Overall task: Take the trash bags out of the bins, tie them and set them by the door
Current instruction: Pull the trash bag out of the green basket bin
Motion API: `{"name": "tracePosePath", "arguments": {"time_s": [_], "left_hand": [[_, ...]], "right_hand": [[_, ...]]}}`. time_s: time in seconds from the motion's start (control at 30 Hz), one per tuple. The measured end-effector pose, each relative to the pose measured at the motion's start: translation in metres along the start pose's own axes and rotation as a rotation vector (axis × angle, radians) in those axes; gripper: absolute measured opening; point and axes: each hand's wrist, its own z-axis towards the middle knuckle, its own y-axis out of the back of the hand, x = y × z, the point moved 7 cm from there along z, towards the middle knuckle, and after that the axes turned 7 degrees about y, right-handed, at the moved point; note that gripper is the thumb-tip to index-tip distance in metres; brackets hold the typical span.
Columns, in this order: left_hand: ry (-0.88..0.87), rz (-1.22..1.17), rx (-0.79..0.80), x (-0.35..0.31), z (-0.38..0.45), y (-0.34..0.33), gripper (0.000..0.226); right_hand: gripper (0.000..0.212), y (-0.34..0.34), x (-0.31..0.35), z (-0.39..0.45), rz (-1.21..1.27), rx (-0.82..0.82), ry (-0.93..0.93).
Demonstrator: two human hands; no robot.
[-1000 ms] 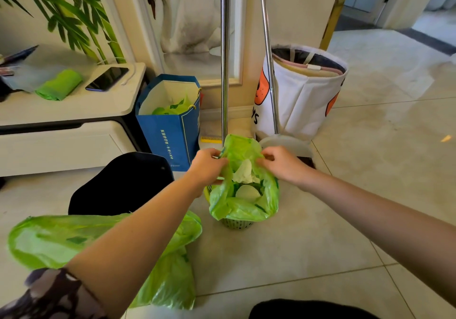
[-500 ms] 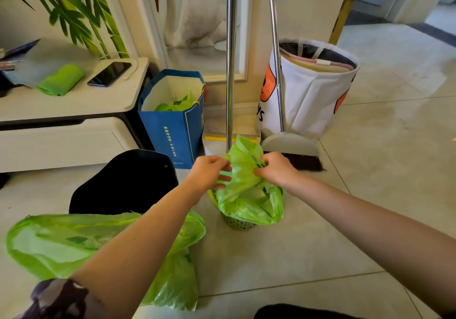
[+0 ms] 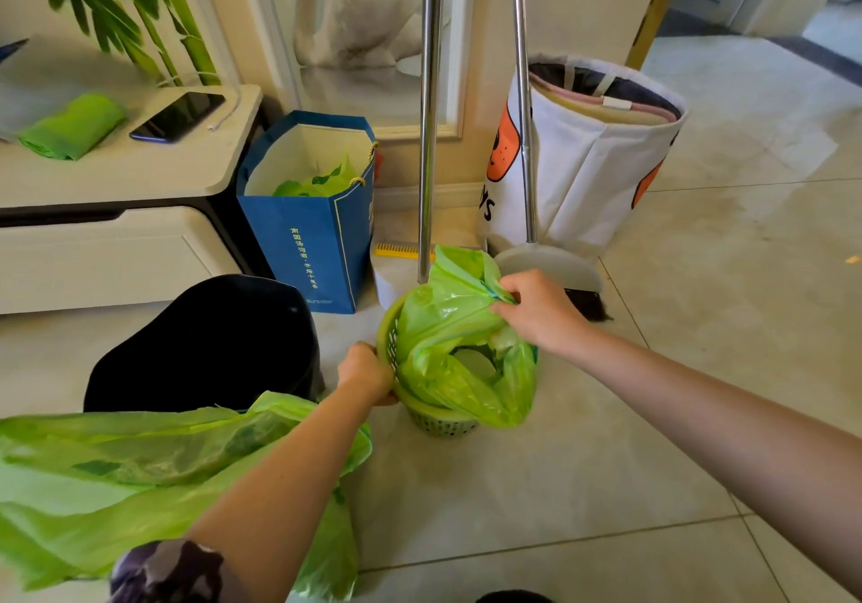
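A small green mesh bin [image 3: 438, 420] stands on the tiled floor, tilted toward the right. A green trash bag [image 3: 448, 318] with white waste inside sits in it, partly lifted out. My right hand [image 3: 536, 311] pinches the gathered top of the bag. My left hand [image 3: 368, 371] grips the bin's left rim. A second, larger green trash bag [image 3: 116, 472] lies on the floor at lower left, partly under my left forearm.
A black bin [image 3: 205, 346] stands left of the green bin. Behind are a blue paper bag [image 3: 317, 238], a broom and dustpan on metal poles [image 3: 428, 112], and a white fabric basket [image 3: 583, 159]. A low white cabinet [image 3: 116, 173] holds a phone and a green roll.
My left hand let go of the bag top and dropped to the bin's rim. My right hand gathered the bag's top and pulled it up and to the right; the bin tilted.
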Motion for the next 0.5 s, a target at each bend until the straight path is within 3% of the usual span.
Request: {"name": "tracePosePath", "arguments": {"time_s": [0.07, 0.5], "left_hand": [[0.028, -0.093, 0.011, 0.002, -0.001, 0.001, 0.020], [0.040, -0.198, 0.103, 0.007, -0.004, -0.004, 0.025]], "right_hand": [[0.027, 0.004, 0.007, 0.004, 0.018, -0.020, 0.016], [0.021, 0.092, 0.090, 0.029, 0.190, -0.302, 0.169]]}}
